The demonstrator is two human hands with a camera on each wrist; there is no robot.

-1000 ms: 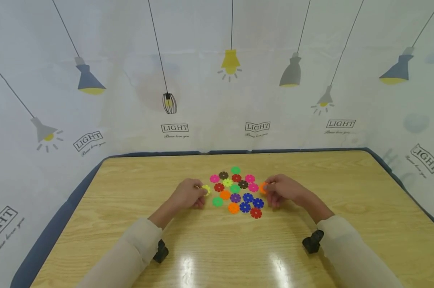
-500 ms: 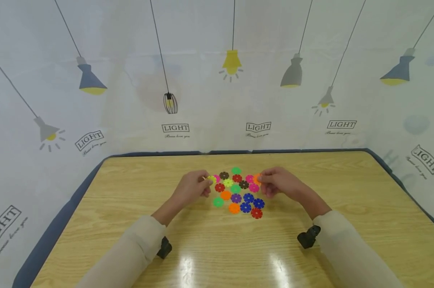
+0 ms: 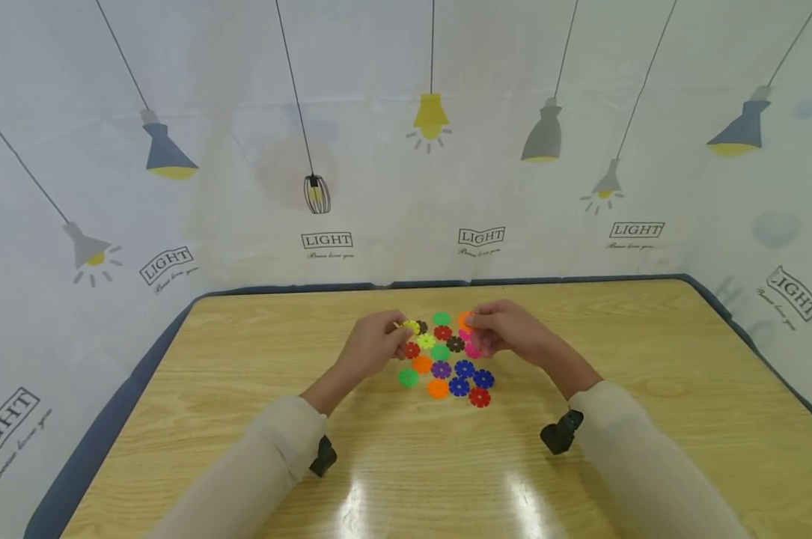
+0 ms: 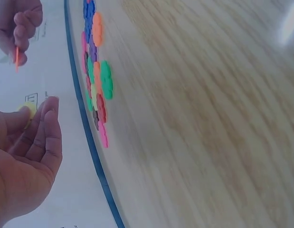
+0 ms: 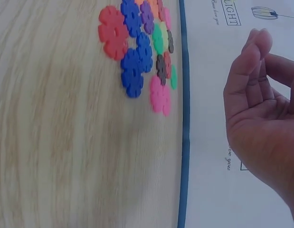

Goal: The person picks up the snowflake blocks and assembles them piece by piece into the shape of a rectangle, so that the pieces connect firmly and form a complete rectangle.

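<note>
Apparently early: pinching yellow disc w/ L hand, orange disc w/ R hand, both raised above table, apart. Done: 2 pcs lifted. Remaining: loose discs, clustered flat on table, betw. & below both hands.
</note>
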